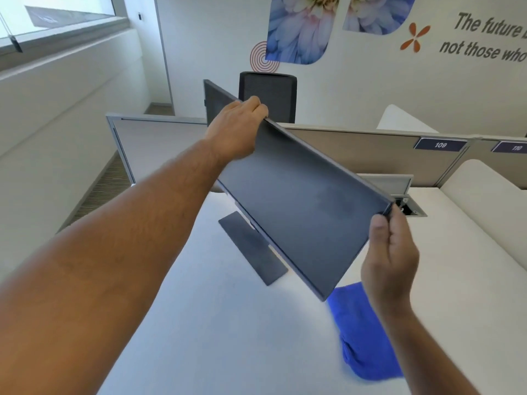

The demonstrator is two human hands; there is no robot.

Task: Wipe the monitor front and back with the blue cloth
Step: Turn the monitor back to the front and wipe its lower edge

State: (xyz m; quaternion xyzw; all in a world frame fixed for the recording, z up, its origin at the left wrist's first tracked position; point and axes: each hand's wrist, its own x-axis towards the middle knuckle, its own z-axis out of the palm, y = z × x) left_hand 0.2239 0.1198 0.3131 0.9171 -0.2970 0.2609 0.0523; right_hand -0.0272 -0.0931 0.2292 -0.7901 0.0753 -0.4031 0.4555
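Note:
The dark monitor [296, 201] stands on its flat base [252, 248] on the white desk, turned at an angle with its screen toward me. My left hand [238, 129] grips its top edge, fingers curled over to the back. My right hand [390, 258] holds the near right corner, thumb on the front bezel and fingers behind the edge. The blue cloth [362, 334] lies crumpled on the desk below the monitor's near corner, partly hidden by my right forearm; neither hand touches it.
The white desk [228, 323] is bounded behind by grey partition panels [356, 151] with number plates. A cable port [410, 208] sits in the desk at the right. A black office chair [268, 95] stands beyond the partition.

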